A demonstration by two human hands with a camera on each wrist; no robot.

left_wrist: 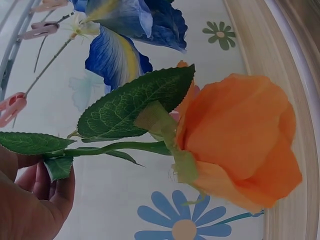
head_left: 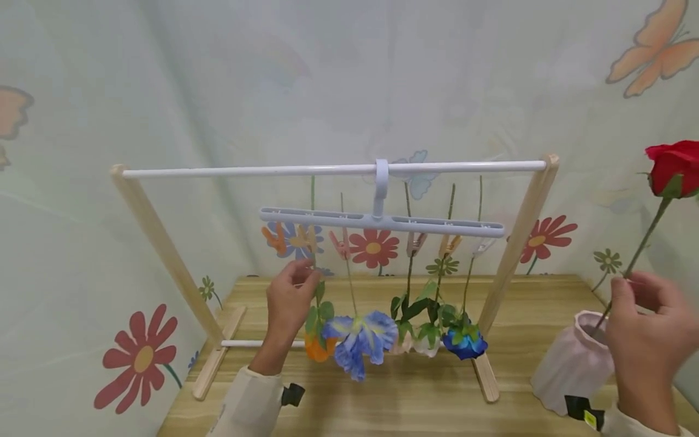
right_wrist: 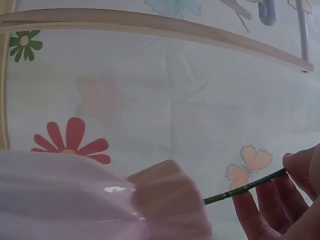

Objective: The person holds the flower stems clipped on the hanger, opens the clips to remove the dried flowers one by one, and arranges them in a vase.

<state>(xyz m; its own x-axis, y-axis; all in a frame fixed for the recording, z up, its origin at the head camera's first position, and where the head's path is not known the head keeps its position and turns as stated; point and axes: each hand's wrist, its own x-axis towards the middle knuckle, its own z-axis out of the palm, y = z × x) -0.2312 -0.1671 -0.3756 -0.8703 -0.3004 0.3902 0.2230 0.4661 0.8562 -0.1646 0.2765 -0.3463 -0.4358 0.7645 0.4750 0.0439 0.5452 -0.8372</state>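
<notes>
My left hand (head_left: 292,297) pinches the stem of an orange rose (left_wrist: 240,140) just behind its leaves; the flower hangs head down from a clip on the light-blue hanger (head_left: 437,227). In the left wrist view, the fingers (left_wrist: 61,192) curl near the green stem, partly cut off by the frame. At far right, my right hand (head_left: 650,331) pinches the stem of a red rose (head_left: 677,173) between thumb and fingers. That rose points upward, its stem's lower end inside the pale pink vase (head_left: 568,364). The right wrist view shows the stem (right_wrist: 242,190) entering the vase mouth.
The hanger hooks over the white bar (head_left: 246,171) of a wooden rack (head_left: 164,243). A blue iris (head_left: 363,340), a blue rose (head_left: 464,345) and pale flowers (head_left: 428,346) hang beside the orange one. An orange clip (head_left: 277,238) at the left end holds nothing.
</notes>
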